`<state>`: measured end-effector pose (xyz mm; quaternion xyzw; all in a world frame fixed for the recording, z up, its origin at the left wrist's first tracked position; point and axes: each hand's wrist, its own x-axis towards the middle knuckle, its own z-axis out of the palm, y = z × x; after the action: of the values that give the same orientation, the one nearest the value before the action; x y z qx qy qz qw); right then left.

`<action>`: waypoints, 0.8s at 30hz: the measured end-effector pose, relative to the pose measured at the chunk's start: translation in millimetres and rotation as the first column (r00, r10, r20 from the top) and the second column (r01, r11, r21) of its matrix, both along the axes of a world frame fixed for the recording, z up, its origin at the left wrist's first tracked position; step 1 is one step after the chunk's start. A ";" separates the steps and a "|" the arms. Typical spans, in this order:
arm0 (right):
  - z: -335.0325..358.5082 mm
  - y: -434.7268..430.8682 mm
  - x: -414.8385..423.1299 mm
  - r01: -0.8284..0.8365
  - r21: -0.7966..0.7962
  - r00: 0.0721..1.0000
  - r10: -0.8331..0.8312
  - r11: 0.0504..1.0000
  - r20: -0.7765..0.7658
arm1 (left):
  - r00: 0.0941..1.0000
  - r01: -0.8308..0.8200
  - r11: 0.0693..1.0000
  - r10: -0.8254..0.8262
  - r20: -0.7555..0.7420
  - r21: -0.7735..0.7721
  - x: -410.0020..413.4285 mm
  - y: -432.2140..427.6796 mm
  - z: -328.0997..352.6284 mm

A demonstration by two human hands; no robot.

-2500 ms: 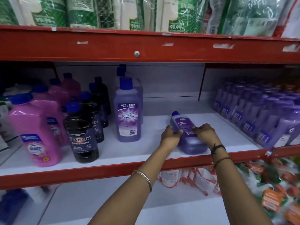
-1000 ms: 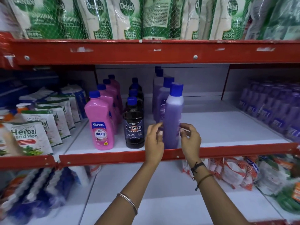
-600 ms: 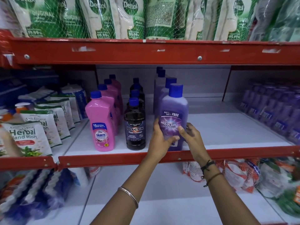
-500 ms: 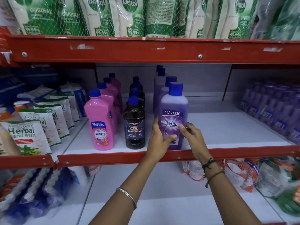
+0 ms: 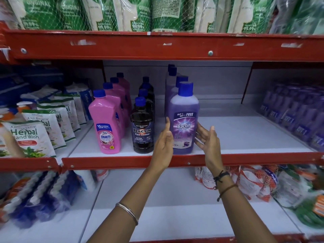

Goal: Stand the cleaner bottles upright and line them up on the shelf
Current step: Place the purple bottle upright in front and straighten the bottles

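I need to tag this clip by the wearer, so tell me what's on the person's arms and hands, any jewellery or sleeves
Both forearms are bare, with no sleeves in view. The left forearm carries a thin silver bangle. The right wrist has a black knotted thread band and, below it, a thin brown cord. The right hand wears a small ring.

The purple packs (image 5: 296, 118) at right are blurred, their labels unreadable. The green pouches (image 5: 157, 13) are cropped by the top edge. Rear purple bottles (image 5: 172, 79) are largely hidden behind the front bottle (image 5: 184, 120).
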<state>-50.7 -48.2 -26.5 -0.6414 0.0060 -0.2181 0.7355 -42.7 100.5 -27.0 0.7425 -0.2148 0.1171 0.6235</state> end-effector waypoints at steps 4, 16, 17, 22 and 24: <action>-0.6 -6.5 -8.2 -0.001 -0.051 1.000 0.001 0.999 -0.010 | 1.000 0.001 1.000 -0.001 -0.013 0.029 -7.5 -1.0 2.2; -7.4 -2.7 -38.6 0.003 -0.117 0.998 0.005 0.993 0.067 | 0.997 -0.073 0.997 0.073 0.026 0.022 -30.1 -1.4 -5.6; -9.5 1.2 -41.5 0.083 -0.112 0.990 -0.069 0.990 0.119 | 0.989 -0.135 0.990 0.136 0.059 -0.033 -33.1 -0.1 -7.1; -6.8 39.5 -54.0 0.219 -0.027 0.879 -0.186 0.975 0.439 | 0.866 -0.416 0.846 0.481 0.139 -0.334 -31.3 28.6 -5.6; -1.2 65.2 -53.3 0.039 -0.069 0.911 -0.008 0.997 0.413 | 0.868 -0.450 0.838 0.492 0.070 -0.310 -23.6 45.6 -1.9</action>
<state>-104.0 17.0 -27.7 -0.6081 -0.1499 -0.3574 0.6928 -66.2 146.1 -28.9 0.6646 -0.0515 0.3508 0.6577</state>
